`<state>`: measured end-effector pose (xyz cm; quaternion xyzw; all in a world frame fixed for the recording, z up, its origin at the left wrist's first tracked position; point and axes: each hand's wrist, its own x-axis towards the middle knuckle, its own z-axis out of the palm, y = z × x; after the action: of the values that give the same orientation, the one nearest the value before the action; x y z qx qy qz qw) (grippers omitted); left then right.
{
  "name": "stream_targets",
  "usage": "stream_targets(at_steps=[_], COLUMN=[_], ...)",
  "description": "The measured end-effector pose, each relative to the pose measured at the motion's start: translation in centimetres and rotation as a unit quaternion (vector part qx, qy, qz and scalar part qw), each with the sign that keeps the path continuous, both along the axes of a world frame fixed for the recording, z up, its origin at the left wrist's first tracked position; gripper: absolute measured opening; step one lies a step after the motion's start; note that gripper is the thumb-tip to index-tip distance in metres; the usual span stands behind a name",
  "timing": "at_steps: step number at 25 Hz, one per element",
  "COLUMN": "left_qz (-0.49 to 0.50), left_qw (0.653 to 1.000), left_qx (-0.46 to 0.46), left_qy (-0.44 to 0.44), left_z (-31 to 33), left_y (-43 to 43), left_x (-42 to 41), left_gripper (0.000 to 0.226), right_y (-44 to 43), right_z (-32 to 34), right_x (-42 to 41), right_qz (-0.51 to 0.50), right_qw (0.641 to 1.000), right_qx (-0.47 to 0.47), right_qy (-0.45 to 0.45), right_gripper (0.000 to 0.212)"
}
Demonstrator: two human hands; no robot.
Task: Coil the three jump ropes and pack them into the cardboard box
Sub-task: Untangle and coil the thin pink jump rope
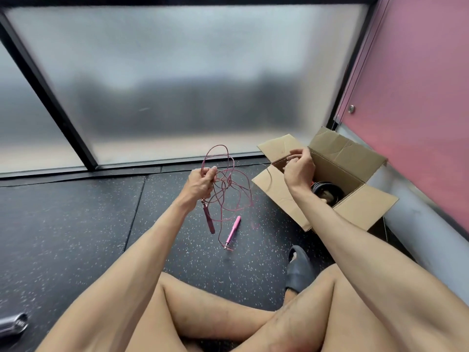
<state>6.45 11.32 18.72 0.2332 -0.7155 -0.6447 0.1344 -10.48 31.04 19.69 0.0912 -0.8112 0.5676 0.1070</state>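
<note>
Left hand [201, 182]: gripping pink rope [228, 184] loops.
Right hand [299, 166]: pinching strand, hovering nearer cardboard box [355, 196].
Loose handle [233, 231]: lying at left hand's five o'clock, pointing one o'clock.

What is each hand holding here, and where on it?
The left hand grips the pink jump rope by its gathered cord loops, one handle dangling below. The right hand appears to pinch a cord strand; hard to confirm.

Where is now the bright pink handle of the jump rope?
In the head view, the bright pink handle lies on the dark speckled rubber floor, near the middle, below the left hand and left of the open cardboard box.
</note>
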Motion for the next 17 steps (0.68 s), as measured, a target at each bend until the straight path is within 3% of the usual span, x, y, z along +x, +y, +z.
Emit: stream_targets(at_steps=[2, 4, 7, 9, 11, 17], left_qz=[0.024, 0.037, 0.046, 0.057, 0.075, 0.108], left_qw=[1.0, 0.997, 0.991, 0.984, 0.976, 0.951], left_qx=[0.015, 0.059, 0.118, 0.156, 0.192, 0.275], left_qy=[0.001, 0.013, 0.04, 0.059, 0.074, 0.088], left_z=[-0.2, -0.6, -1.1, -1.3, -1.7, -2.5], left_y=[-0.5, -0.7, -0.2, 0.2, 0.7, 1.2], left_x=[0.2, 0.4, 0.5, 0.4, 0.3, 0.9], left_gripper=[0.036, 0.034, 0.033, 0.033, 0.033, 0.036], right_y=[0.2, 0.0, -0.3, -0.4, -1.1, -3.0], right_z=[-1.2, -3.5, -6.1, -6.9, -7.5, -7.0], right_x=[-0.3, -0.1, 2.9, 5.4, 7.0, 8.3], right_qz=[-0.027, -0.005, 0.168, 0.299, 0.382, 0.449], right_qw=[0.999, 0.988, 0.935, 0.886, 0.844, 0.812], right_qx=[-0.015, -0.028, 0.021, 0.059, 0.037, -0.052], right_qy=[-0.038, -0.154, -0.312, -0.349, -0.373, -0.369], right_gripper=[0.033, 0.026, 0.031, 0.031, 0.025, 0.039])
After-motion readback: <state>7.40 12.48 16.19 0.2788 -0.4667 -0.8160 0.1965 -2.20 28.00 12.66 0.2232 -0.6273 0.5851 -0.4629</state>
